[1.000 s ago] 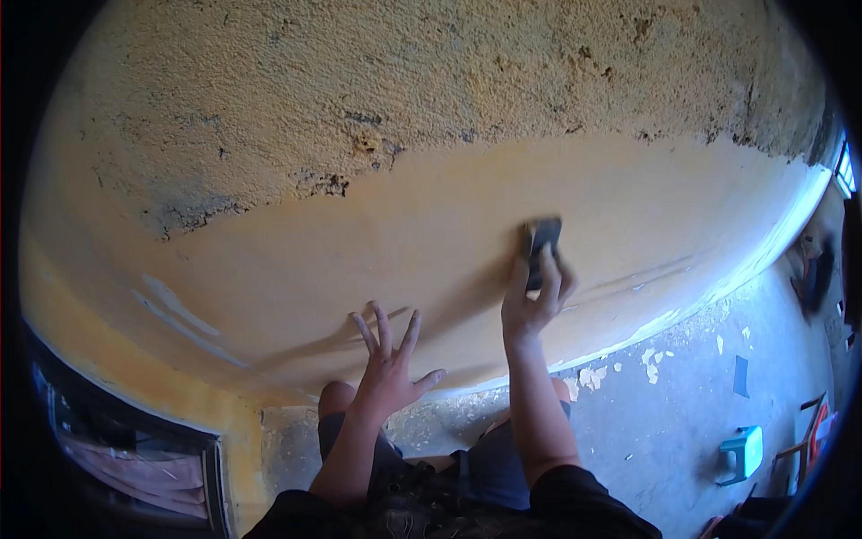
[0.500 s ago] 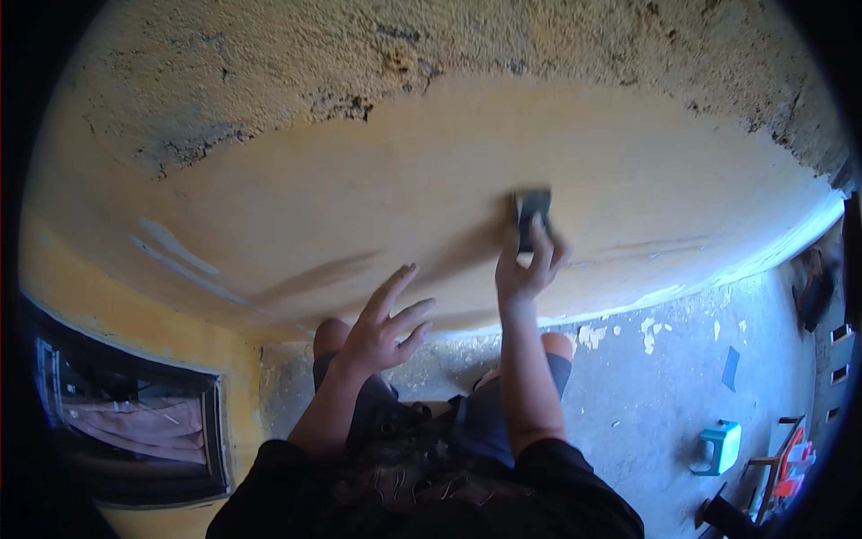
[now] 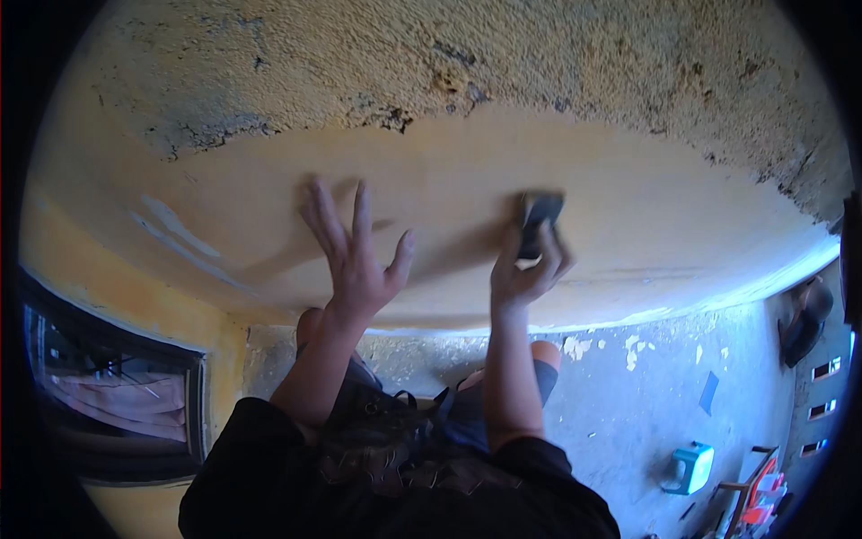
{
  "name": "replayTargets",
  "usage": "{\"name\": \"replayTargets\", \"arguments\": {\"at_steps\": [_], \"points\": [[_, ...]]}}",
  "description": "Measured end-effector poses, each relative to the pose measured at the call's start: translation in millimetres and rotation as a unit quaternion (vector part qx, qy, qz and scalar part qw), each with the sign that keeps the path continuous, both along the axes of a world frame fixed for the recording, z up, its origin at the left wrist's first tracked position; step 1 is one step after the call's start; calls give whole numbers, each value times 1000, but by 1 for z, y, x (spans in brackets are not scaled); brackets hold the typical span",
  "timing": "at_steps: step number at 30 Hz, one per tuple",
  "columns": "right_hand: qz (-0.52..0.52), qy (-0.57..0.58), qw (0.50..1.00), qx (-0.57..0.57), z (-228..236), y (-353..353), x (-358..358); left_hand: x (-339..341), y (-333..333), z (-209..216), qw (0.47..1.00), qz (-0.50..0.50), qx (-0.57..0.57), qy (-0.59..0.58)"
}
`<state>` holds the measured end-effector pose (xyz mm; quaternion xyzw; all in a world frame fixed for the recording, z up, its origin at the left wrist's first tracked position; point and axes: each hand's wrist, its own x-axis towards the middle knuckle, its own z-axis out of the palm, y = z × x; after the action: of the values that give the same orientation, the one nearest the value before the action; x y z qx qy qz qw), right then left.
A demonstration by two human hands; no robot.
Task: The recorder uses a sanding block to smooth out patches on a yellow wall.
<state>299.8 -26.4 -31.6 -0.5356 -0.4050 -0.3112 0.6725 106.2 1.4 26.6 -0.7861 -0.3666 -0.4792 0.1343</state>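
Against the smooth yellow wall (image 3: 449,171), my right hand (image 3: 528,274) grips a dark, flat sanding block (image 3: 544,205) with a pale edge. The block is slightly blurred and appears to lie on the wall's surface. To its left, my left hand (image 3: 356,265) holds nothing; its fingers are spread and reach up at the wall. I cannot tell whether the fingertips touch it. Above both hands runs a band of rough, crumbling plaster (image 3: 575,67) with a ragged, dark-chipped lower edge.
A dark-framed window (image 3: 196,413) with a pinkish curtain is at the lower left. Pale patches mark the grey floor (image 3: 620,404), where a small blue-grey sheet (image 3: 708,393) lies. A teal stool (image 3: 693,467) stands at the lower right, near red items (image 3: 761,496).
My left hand has moved up toward the wall, its fingers more stretched. The sanding block has tilted slightly and shifted a little to the right in my right hand. The view has shifted somewhat.
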Motion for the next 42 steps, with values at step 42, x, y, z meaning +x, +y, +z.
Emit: {"name": "replayTargets", "arguments": {"at_steps": [42], "points": [[9,16,1000,18,86,-12,55,104,-23,24,987,87,-130,26]]}}
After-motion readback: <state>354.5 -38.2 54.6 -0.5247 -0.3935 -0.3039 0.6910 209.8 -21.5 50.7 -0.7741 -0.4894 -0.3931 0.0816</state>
